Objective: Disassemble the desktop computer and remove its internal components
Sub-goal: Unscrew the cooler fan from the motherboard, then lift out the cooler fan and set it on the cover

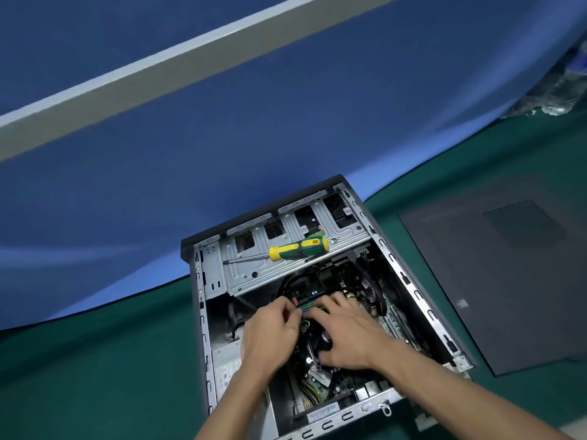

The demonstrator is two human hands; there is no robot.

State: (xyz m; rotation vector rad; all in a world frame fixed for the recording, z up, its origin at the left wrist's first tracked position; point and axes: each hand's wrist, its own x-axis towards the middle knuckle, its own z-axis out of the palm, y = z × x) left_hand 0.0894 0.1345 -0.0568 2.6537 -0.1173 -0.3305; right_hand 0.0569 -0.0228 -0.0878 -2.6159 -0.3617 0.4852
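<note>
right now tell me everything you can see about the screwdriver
The screwdriver has a chunky yellow and green handle, plastic or rubber by its look, and a thin bare metal shaft. It lies flat on the grey metal drive cage at the far end of the open computer case, handle to the right, tip to the left. Neither hand touches it.

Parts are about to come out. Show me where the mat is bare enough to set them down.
Bare green mat lies left of the computer case, and a narrower strip between the case and the side panel. Inside the case it is crowded: both hands, cables, and the screwdriver on the drive cage.
</note>
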